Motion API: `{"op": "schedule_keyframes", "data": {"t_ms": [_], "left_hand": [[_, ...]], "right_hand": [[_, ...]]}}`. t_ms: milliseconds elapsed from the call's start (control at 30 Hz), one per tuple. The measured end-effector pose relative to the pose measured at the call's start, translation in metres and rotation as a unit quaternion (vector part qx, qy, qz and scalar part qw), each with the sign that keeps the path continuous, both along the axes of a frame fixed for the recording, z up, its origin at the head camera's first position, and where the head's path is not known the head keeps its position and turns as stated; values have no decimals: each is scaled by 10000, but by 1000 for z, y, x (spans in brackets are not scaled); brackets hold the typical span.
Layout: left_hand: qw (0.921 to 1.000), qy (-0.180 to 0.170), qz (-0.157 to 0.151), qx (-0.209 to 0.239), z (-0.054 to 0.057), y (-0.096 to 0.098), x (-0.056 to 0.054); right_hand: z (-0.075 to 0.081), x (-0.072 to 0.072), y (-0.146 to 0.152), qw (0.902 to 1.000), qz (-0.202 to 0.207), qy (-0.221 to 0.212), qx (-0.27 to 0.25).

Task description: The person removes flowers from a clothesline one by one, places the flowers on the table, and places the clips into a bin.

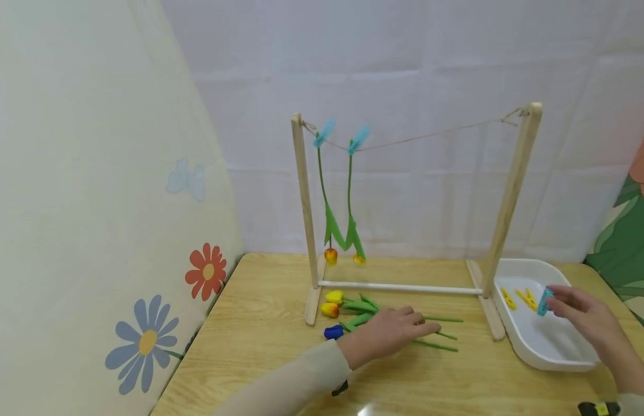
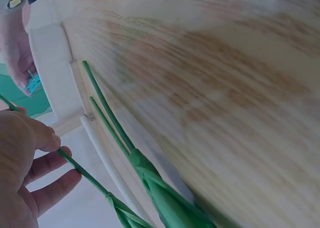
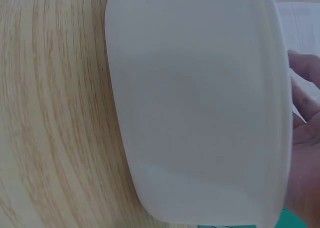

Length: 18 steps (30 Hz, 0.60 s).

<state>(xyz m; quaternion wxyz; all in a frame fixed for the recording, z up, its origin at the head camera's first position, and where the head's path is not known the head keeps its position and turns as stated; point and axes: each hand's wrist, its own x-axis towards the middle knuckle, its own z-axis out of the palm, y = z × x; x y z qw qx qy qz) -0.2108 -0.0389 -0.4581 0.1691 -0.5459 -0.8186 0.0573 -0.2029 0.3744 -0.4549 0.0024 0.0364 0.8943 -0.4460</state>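
Observation:
My left hand is over the artificial tulips lying on the table. In the left wrist view its thumb and fingers pinch one green tulip stem; two other stems lie beside it. Which bloom belongs to the pinched stem I cannot tell: a yellow bloom, an orange-yellow bloom and a blue bloom show left of the hand. Over the white tray, my right hand pinches a blue clothespin. The tray wall hides part of that hand in the right wrist view.
Behind the tulips stands a wooden frame with a string across its top. Two tulips hang upside down there from blue clothespins on the left. Yellow clothespins lie in the tray. A white rod joins the frame's feet.

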Motion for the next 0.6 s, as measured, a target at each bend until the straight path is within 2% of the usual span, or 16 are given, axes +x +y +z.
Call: {"op": "schedule_keyframes", "data": {"t_ms": [167, 367, 600], "left_hand": [[9996, -103, 149, -236, -1, 2, 1], [9966, -330, 538, -528, -3, 5, 1], [9936, -482, 782, -650, -1, 9, -1]], "right_hand": [[-1, -2, 1, 9997, 48, -64, 221], [0, -5, -1, 9978, 205, -102, 627], [1, -8, -2, 9901, 522, -474, 1214]]}}
